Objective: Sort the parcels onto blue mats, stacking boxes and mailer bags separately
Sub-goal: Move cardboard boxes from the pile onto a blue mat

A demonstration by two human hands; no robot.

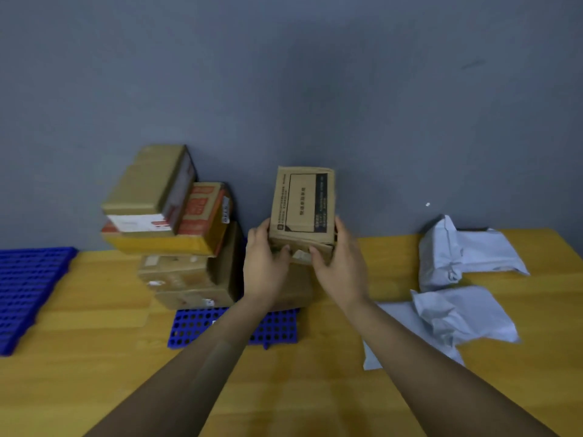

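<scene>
Cardboard box [301,203] gripped by left hand [266,263], right hand [340,263]

The box [302,206] I hold is just right of the stack [176,234] on the middle mat [202,326], mailer bags [457,310] farther right, a second mat [22,291] far left.

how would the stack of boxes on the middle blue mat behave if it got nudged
Probably apt to tip: the stack of boxes has its upper boxes overhanging the lower ones to the left, and the top box sits askew. It would likely topple leftward. The cartons look stiff, so they should slide or fall whole rather than crumple.
</scene>
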